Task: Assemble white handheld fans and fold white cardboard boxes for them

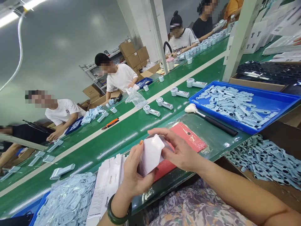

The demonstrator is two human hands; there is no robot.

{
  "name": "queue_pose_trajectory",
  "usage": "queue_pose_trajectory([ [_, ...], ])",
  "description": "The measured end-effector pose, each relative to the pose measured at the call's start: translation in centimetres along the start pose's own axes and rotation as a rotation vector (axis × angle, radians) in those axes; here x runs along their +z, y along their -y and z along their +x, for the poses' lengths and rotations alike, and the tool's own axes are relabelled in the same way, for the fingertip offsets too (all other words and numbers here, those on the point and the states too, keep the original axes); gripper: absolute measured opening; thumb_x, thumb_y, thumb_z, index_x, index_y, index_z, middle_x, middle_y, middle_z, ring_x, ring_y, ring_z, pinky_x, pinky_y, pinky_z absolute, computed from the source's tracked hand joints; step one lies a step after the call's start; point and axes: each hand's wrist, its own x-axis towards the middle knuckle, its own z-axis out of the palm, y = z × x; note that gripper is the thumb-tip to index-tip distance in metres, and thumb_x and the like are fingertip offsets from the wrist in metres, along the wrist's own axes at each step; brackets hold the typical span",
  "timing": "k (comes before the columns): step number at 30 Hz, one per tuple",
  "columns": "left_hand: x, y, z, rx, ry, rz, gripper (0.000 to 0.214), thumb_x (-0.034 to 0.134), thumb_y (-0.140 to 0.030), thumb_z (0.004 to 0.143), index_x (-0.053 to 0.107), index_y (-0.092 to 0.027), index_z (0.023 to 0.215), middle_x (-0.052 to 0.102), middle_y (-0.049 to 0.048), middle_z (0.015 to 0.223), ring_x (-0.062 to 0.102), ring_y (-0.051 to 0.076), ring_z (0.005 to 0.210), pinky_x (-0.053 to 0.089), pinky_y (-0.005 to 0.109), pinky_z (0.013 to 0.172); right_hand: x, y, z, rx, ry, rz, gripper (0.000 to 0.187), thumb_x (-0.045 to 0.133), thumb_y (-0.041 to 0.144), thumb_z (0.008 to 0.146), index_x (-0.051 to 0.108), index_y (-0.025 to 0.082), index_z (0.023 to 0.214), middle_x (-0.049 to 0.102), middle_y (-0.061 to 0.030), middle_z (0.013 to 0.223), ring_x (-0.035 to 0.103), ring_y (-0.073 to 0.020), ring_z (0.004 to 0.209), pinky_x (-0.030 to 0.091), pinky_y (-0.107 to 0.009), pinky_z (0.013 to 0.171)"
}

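Note:
My left hand (133,174) is closed around a small white pouch (151,153), held up over the near edge of the green belt. My right hand (180,149) pinches the same pouch at its top right, fingers curled onto it. A dark green bangle (115,216) sits on my left wrist. Right beside my left hand stands a stack of white printed pouches (107,185). Under my hands lies a red pad (188,138) beneath clear film.
A blue tray (270,103) of pale blue parts sits to the right, a black-handled brush (211,121) in front of it. Bagged pale blue parts (68,201) lie at the lower left. White handheld devices (151,110) ride the green conveyor (122,130). Several seated people work across it.

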Motion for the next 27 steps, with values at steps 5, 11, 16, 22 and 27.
queue_pose_trajectory([
  [5, 0.2, 0.0, 0.6, 0.095, -0.004, -0.006, 0.086, 0.064, -0.017, 0.088, 0.027, -0.038, 0.162, 0.054, 0.0143, 0.139, 0.062, 0.029, 0.116, 0.056, 0.045, 0.089, 1.3, 0.1, 0.1, -0.043, -0.139, -0.066, 0.011, 0.061, 0.028, 0.101, 0.071, 0.025, 0.104, 0.072, -0.0083, 0.118, 0.066, -0.0225, 0.115, 0.056, -0.043, 0.102],
  [11, -0.1, 1.2, 2.9, 0.122, -0.149, 0.002, 0.062, 0.077, -0.029, 0.085, 0.051, -0.030, 0.141, 0.058, 0.0086, 0.117, 0.062, 0.022, 0.096, 0.053, 0.033, 0.076, 1.7, 0.6, 1.9, -0.122, -0.034, -0.082, 0.032, 0.043, 0.029, 0.107, 0.067, 0.024, 0.127, 0.068, -0.0117, 0.132, 0.062, -0.0253, 0.127, 0.052, -0.046, 0.110],
  [16, -0.2, 1.7, 4.1, 0.133, -0.405, -0.272, 0.055, 0.087, -0.042, 0.079, 0.055, -0.034, 0.123, 0.060, 0.0020, 0.105, 0.061, 0.020, 0.093, 0.050, 0.030, 0.076, 0.9, 0.3, 3.6, -0.199, 0.083, 0.039, 0.085, 0.058, 0.068, 0.096, 0.024, 0.034, 0.165, 0.050, -0.0121, 0.156, 0.051, -0.0299, 0.143, 0.046, -0.047, 0.118],
  [22, 1.1, -0.7, 3.4, -0.504, -0.380, -1.035, 0.035, 0.077, -0.053, 0.085, 0.059, -0.026, 0.098, 0.064, 0.0047, 0.113, 0.063, 0.021, 0.097, 0.052, 0.031, 0.081, -0.3, -1.6, 3.6, -0.356, 0.144, -0.237, 0.089, 0.071, 0.067, 0.087, 0.037, 0.030, 0.161, 0.061, -0.0130, 0.137, 0.060, -0.0313, 0.123, 0.051, -0.049, 0.108],
  [27, 2.1, -2.0, 3.8, -0.809, -0.362, -1.223, 0.037, 0.085, -0.030, 0.072, 0.062, -0.026, 0.101, 0.062, 0.0003, 0.109, 0.058, 0.014, 0.084, 0.051, 0.026, 0.077, -1.3, -1.6, 2.7, -0.386, 0.205, -0.405, 0.091, 0.077, 0.055, 0.086, 0.033, 0.031, 0.162, 0.061, -0.0120, 0.140, 0.060, -0.0307, 0.125, 0.050, -0.048, 0.109],
])
